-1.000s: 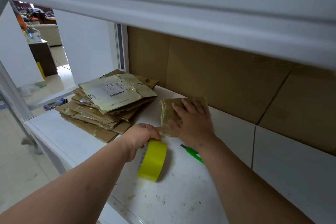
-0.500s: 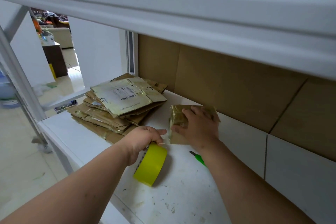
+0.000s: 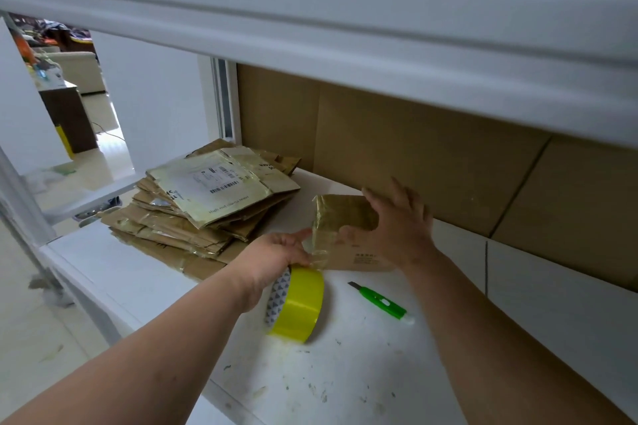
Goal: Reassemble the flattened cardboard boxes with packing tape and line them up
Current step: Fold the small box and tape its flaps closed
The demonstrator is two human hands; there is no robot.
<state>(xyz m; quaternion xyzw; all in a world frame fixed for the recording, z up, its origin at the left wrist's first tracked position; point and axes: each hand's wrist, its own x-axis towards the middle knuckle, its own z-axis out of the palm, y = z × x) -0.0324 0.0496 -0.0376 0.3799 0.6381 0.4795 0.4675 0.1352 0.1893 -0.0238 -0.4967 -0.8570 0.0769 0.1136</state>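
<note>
Small box (image 3: 348,235), light and crushable, steadied by spread right hand (image 3: 400,228); left hand (image 3: 276,257) fingers gripping tape roll (image 3: 298,307) beside it.

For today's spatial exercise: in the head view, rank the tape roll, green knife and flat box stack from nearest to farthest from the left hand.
1. Tape roll, right under the left hand.
2. Flat box stack, behind it to the left.
3. Green knife, out to the right.
</note>
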